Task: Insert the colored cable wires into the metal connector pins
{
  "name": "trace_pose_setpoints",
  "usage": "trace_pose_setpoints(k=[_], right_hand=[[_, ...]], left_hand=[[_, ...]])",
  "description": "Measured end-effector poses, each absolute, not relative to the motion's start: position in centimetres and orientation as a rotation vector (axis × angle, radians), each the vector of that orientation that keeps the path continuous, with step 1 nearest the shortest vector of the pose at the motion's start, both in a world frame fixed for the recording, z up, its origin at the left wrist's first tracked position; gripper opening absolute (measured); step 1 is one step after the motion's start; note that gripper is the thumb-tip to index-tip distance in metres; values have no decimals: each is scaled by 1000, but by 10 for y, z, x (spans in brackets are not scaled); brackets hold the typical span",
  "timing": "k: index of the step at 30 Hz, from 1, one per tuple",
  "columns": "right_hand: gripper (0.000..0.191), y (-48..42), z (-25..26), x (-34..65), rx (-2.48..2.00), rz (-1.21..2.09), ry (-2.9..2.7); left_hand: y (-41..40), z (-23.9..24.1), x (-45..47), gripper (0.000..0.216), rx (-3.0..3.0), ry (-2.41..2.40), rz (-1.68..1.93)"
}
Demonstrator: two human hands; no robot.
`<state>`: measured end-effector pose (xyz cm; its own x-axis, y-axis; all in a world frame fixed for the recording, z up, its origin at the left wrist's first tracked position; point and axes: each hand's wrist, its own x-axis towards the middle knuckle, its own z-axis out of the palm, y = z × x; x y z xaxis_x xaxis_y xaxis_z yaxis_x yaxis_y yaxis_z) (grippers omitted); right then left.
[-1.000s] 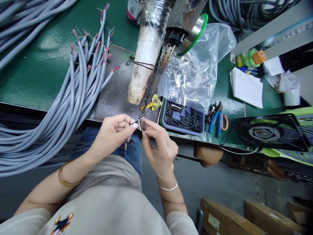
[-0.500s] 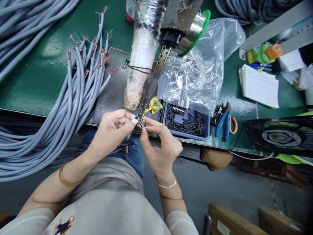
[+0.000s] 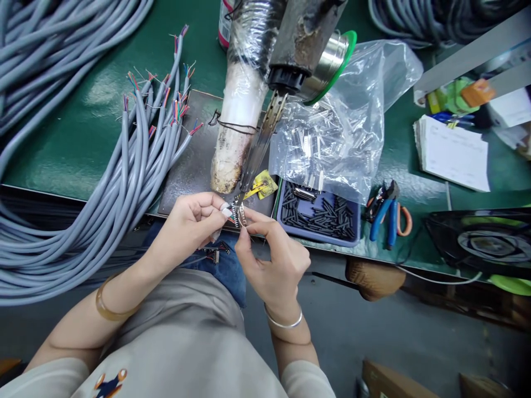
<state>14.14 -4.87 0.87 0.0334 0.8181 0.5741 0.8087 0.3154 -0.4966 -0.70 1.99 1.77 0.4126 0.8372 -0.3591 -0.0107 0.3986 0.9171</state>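
Note:
My left hand [image 3: 193, 218] is closed in a pinch on thin coloured wires [image 3: 230, 219], beside the connector. A small metal-pinned connector [image 3: 242, 214] lies at the fingertips of my right hand [image 3: 271, 251], whose thumb and forefinger are pinched together. Just above both hands, the soldering iron [image 3: 271, 119] points down, its tip close to the connector; whether they touch is unclear. Left of the iron hangs a plastic-wrapped, scorched white tube [image 3: 234, 127]. More wired connectors [image 3: 215, 255] rest low on my lap, partly behind my left hand.
Grey cables [image 3: 120, 182] with stripped coloured ends lie to the left. On the right are a blue tray [image 3: 317, 237] of black sleeves, a clear bag [image 3: 365, 110] of connectors, a solder spool [image 3: 332, 63], cutters [image 3: 385, 215], a paper pad [image 3: 452, 152] and a black fan [image 3: 481, 240].
The view has shifted slightly, so the bench items sit lower in the picture. My right fingertips have slipped a little lower along the connector; both hands keep their pinches.

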Motion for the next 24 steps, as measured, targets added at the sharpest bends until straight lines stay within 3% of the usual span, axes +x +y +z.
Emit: trace_pose_setpoints(k=[18, 24], right_hand=[[12, -63, -1, 148, -1467, 427, -1561], [9, -82, -7, 166, -1527, 228, -1450]], left_hand=[[2, 2, -23, 22, 760, 765, 535], [-20, -7, -31, 22, 1104, 765, 363]])
